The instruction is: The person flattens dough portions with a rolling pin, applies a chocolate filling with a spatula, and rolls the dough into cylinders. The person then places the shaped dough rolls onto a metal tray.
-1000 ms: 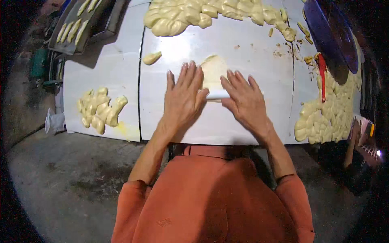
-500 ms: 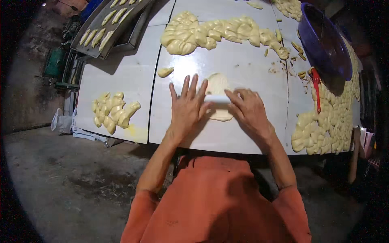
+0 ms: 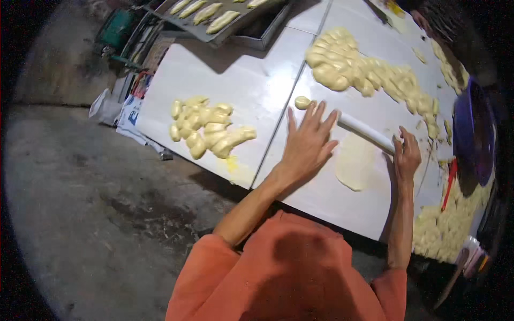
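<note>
the left hand [image 3: 309, 144] lay flat and open on the white surface [image 3: 235, 91], fingers spread, its fingertips touching the left end of a white rolling pin [image 3: 366, 132]. the right hand [image 3: 407, 157] rested palm down over the pin's right end, fingers loosely curled on it rather than gripping, so the 2 hands sat apart at either end of the pin. the pin lay slanted across the surface, near the middle of its right half, and just on the near side of it lay a thin, flattened sheet of pale dough [image 3: 356, 163], touching or almost touching the pin; whether the pin pressed on its far edge could not be told. a single small dough ball [image 3: 302, 102] sat just beyond the left fingertips, beside the seam that split the surface into 2 panels. farther toward the far edge a long heap of dough pieces [image 3: 364, 75] stretched toward the right edge. on the left panel, near its near edge, a smaller cluster of shaped dough pieces [image 3: 209, 131] lay well apart from the hands. at the far left corner a metal tray [image 3: 214, 27] held elongated dough rolls. along the right edge stood a dark blue bowl [image 3: 474, 134], with a red-handled tool [image 3: 448, 184] just beside it and another pile of dough pieces [image 3: 444, 224] near the near right corner. the person's orange sleeves and shoulders [image 3: 278, 273] filled the lower part of the view.
</note>
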{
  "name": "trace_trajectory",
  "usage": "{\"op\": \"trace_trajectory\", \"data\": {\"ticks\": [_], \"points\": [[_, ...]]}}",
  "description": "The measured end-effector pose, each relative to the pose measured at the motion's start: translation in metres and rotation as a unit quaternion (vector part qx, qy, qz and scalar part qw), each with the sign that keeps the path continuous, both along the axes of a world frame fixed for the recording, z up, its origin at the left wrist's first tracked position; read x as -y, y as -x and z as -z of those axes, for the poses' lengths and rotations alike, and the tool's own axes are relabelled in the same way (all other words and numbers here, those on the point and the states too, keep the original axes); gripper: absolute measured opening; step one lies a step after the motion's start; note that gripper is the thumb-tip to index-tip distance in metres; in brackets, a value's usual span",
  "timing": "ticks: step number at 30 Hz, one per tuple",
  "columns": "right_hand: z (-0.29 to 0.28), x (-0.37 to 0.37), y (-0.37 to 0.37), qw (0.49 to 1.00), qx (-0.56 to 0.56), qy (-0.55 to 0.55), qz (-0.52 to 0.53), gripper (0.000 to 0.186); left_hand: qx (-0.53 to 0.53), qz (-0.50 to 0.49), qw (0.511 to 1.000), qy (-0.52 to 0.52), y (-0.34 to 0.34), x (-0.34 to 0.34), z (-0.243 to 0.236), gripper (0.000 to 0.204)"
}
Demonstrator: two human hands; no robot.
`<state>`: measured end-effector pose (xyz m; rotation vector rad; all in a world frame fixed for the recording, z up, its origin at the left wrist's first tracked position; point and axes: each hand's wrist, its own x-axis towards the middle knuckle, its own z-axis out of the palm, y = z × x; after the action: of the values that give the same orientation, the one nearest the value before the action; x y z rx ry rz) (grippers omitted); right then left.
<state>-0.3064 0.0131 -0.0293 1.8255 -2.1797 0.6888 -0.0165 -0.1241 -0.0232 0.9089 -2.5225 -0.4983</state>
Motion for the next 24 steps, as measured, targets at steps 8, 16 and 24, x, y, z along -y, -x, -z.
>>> {"op": "trace_trajectory", "data": {"ticks": [8, 16, 24], "points": [[0.009, 0.013, -0.009, 0.984, 0.117, -0.093, 0.094, 0.038, 0.054, -0.171, 0.984, 0.002, -0.178, 0.032, -0.012, 0.058], [-0.024, 0.102, -0.216, 0.962, 0.210, -0.109, -0.138, 0.046, 0.056, -0.220, 0.974, -0.024, -0.210, 0.030, 0.012, 0.068], [-0.009, 0.157, -0.293, 0.903, 0.186, -0.155, -0.354, 0.024, 0.038, -0.215, 0.975, -0.031, -0.216, 0.039, 0.006, 0.070]]}}
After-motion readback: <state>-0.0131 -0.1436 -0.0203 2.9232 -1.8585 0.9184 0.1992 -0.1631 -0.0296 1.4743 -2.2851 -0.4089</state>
